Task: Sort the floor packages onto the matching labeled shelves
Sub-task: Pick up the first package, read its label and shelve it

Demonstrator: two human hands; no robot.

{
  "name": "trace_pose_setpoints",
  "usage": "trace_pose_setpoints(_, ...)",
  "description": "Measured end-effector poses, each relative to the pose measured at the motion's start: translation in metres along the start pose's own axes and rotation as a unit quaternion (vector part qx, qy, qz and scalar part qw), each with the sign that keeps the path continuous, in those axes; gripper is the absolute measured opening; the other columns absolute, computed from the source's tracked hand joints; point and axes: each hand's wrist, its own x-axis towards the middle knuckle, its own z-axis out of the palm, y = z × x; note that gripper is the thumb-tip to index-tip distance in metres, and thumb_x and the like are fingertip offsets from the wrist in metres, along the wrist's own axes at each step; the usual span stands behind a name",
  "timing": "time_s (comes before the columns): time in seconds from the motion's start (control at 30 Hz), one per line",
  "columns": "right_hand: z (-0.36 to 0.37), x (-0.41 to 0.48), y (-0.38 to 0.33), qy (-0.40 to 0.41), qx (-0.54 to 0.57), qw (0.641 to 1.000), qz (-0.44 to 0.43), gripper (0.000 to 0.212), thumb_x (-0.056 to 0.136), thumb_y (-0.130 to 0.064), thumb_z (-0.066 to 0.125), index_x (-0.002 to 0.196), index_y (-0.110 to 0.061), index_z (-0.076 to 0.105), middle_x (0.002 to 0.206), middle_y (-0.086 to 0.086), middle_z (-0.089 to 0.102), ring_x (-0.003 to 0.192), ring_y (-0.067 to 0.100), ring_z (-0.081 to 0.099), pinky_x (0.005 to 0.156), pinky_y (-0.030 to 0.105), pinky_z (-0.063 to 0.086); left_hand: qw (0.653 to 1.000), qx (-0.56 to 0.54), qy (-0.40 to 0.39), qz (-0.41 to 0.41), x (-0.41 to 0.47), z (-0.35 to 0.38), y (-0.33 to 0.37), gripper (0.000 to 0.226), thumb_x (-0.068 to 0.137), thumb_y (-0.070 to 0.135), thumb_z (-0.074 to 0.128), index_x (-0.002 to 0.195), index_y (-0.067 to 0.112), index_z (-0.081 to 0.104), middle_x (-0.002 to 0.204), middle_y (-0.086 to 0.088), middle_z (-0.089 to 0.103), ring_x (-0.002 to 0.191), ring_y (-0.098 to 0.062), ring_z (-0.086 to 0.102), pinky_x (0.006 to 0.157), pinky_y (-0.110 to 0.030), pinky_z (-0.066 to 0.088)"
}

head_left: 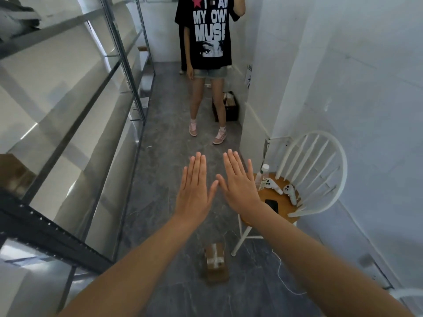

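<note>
While you held both hands flat and empty, left hand [194, 191] beside right hand [240, 186], likely a start pose, the taped package [216, 263] sat untouched on the floor [174, 156].

Both arms are reaching forward, the left hand [194, 191] and right hand [240, 186] spread flat, backs up, thumb tips meeting. Below them a taped cardboard package [216, 263] is lying on the grey floor [164, 170]. Metal shelving [75, 124] is running along the left; a white chair [313, 177] is standing right, and a second person [209, 65] is facing the camera.
</note>
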Motion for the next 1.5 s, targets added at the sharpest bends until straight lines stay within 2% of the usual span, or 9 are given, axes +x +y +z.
trace_pose_setpoints(0.13, 0.014, 0.0, 0.008, -0.027, 0.018, 0.999, 0.005, 0.065, 0.107, -0.046, 0.019, 0.16, -0.014, 0.0, 0.168, 0.001, -0.007, 0.15, 0.011, -0.019, 0.125, 0.046, -0.01, 0.999, -0.025, -0.015, -0.039, -0.002, 0.014, -0.002, 0.075, 0.106, 0.051, 0.025, 0.159, 0.011, -0.011, 0.168, -0.004, -0.016, 0.155, -0.014, -0.016, 0.126, -0.035, -0.008)
trace_pose_setpoints(0.5, 0.052, 0.021, 0.006, -0.088, 0.03, 0.995, 0.032, 0.065, 0.107, -0.046, 0.019, 0.16, -0.014, -0.002, 0.168, 0.0, -0.009, 0.153, 0.012, -0.015, 0.124, 0.045, -0.013, 0.995, -0.044, -0.06, -0.073, 0.01, 0.047, -0.046, 0.076, 0.104, 0.051, 0.022, 0.16, 0.008, -0.006, 0.169, -0.008, -0.009, 0.156, -0.019, -0.012, 0.126, -0.035, -0.007)
trace_pose_setpoints(0.8, 0.086, 0.056, -0.004, -0.109, 0.025, 0.992, 0.06, 0.064, 0.107, -0.044, 0.019, 0.16, -0.013, -0.001, 0.168, 0.001, -0.009, 0.153, 0.012, -0.015, 0.124, 0.043, -0.013, 0.99, -0.078, -0.081, -0.081, 0.038, 0.075, -0.082, 0.074, 0.105, 0.049, 0.023, 0.159, 0.01, -0.009, 0.169, -0.005, -0.012, 0.154, -0.015, -0.016, 0.125, -0.034, -0.008)
trace_pose_setpoints(0.93, 0.107, 0.06, -0.002, -0.137, 0.023, 0.987, 0.077, 0.064, 0.107, -0.044, 0.019, 0.16, -0.013, -0.001, 0.168, 0.001, -0.009, 0.153, 0.012, -0.015, 0.122, 0.041, -0.016, 0.988, -0.085, -0.096, -0.086, 0.044, 0.095, -0.095, 0.076, 0.102, 0.054, 0.016, 0.159, 0.011, -0.008, 0.169, -0.006, -0.01, 0.153, -0.013, -0.016, 0.124, -0.032, -0.01)
trace_pose_setpoints(1.1, 0.131, 0.066, 0.011, -0.159, 0.009, 0.984, 0.075, 0.069, 0.102, -0.048, 0.01, 0.16, -0.013, 0.0, 0.168, 0.0, -0.008, 0.153, 0.011, -0.015, 0.119, 0.038, -0.019, 0.983, -0.099, -0.118, -0.097, 0.04, 0.124, -0.103, 0.075, 0.103, 0.051, 0.02, 0.16, 0.01, -0.007, 0.169, -0.005, -0.01, 0.153, -0.012, -0.017, 0.122, -0.027, -0.015)
trace_pose_setpoints(1.23, 0.15, 0.068, 0.029, -0.187, 0.012, 0.98, 0.062, 0.064, 0.107, -0.045, 0.017, 0.16, -0.014, -0.003, 0.168, -0.001, -0.011, 0.153, 0.011, -0.017, 0.121, 0.039, -0.017, 0.978, -0.102, -0.124, -0.131, 0.032, 0.157, -0.101, 0.075, 0.102, 0.052, 0.016, 0.16, 0.008, -0.001, 0.169, -0.008, -0.003, 0.153, -0.013, -0.012, 0.126, -0.034, -0.006)
trace_pose_setpoints(1.37, 0.175, 0.063, 0.053, -0.222, 0.006, 0.974, 0.051, 0.065, 0.105, -0.045, 0.014, 0.16, -0.013, -0.002, 0.168, 0.0, -0.009, 0.153, 0.012, -0.017, 0.122, 0.04, -0.016, 0.969, -0.118, -0.138, -0.166, 0.018, 0.191, -0.091, 0.074, 0.103, 0.053, 0.016, 0.16, 0.011, -0.005, 0.169, -0.003, -0.01, 0.152, -0.01, -0.018, 0.121, -0.024, -0.016)
trace_pose_setpoints(1.5, 0.205, 0.051, 0.077, -0.263, 0.033, 0.962, 0.064, 0.063, 0.108, -0.042, 0.017, 0.159, -0.013, -0.005, 0.168, 0.0, -0.013, 0.152, 0.012, -0.019, 0.123, 0.039, -0.016, 0.962, -0.124, -0.16, -0.181, -0.004, 0.228, -0.088, 0.078, 0.098, 0.055, 0.01, 0.16, 0.009, -0.001, 0.169, -0.004, -0.004, 0.153, -0.01, -0.013, 0.124, -0.03, -0.008)
